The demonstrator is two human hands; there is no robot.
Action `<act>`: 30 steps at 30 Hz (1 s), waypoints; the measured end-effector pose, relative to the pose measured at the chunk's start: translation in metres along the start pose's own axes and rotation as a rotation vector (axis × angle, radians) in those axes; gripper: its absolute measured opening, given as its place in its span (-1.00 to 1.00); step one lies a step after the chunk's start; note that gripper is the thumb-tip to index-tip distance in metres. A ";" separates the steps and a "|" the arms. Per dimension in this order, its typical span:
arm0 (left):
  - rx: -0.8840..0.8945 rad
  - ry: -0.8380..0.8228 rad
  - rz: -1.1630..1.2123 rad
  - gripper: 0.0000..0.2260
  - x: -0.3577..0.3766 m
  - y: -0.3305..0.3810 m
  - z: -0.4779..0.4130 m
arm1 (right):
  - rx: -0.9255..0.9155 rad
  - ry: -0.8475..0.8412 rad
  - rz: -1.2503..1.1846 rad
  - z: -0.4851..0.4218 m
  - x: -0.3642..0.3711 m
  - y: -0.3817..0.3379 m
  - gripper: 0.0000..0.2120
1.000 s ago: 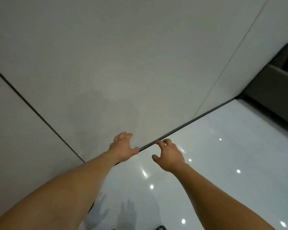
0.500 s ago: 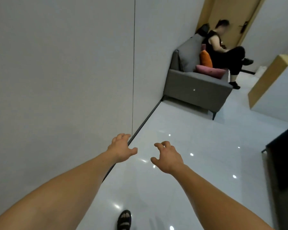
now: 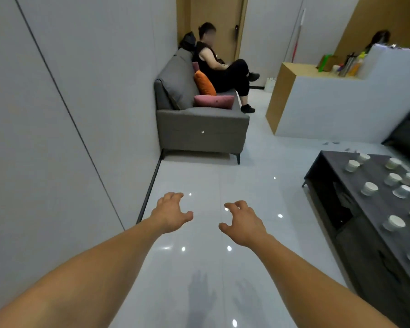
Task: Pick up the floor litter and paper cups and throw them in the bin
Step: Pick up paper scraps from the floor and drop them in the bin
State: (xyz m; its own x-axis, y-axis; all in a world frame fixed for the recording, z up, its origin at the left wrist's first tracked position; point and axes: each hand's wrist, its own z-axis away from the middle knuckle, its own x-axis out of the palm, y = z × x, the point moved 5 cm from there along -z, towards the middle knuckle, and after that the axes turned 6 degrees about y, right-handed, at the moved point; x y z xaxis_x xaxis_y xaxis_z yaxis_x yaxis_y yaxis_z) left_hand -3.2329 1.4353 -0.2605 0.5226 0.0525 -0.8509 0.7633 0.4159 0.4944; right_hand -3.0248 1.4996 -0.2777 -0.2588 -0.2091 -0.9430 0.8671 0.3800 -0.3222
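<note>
Swinging off the wall (image 3: 57,114), the view now shows cups (image 3: 369,188) on the table (image 3: 379,205) at right and litter (image 3: 329,143) far right on the floor (image 3: 258,174), so targets are found; left hand (image 3: 171,213) and right hand (image 3: 244,223) hover empty, fingers loosely curled.

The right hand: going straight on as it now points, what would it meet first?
The right hand has only glossy white floor ahead; the way looks free, perhaps until the grey fabric sofa, though depth is unclear.

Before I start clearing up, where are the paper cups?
Head view: the paper cups stand scattered on the dark low table at the right edge, right of the right hand.
</note>
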 end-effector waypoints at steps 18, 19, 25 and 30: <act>0.172 -0.113 -0.048 -0.34 0.082 0.228 -0.289 | 0.245 0.044 -0.047 -0.240 -0.095 0.232 -0.36; 0.172 -0.115 -0.054 -0.34 0.084 0.235 -0.304 | 0.249 0.042 -0.045 -0.250 -0.098 0.238 -0.36; 0.238 -0.167 -0.005 -0.33 0.107 0.283 -0.421 | 0.340 0.067 -0.010 -0.340 -0.120 0.290 -0.36; 0.312 -0.224 -0.003 -0.32 0.110 0.330 -0.532 | 0.427 0.087 0.001 -0.430 -0.144 0.324 -0.36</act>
State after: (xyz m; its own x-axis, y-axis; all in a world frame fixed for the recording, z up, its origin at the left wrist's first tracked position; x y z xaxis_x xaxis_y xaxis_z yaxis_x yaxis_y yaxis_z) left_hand -3.1255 2.0610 -0.2851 0.5642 -0.1621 -0.8095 0.8256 0.1178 0.5518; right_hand -2.8899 2.0399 -0.2817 -0.2768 -0.1253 -0.9527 0.9609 -0.0309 -0.2752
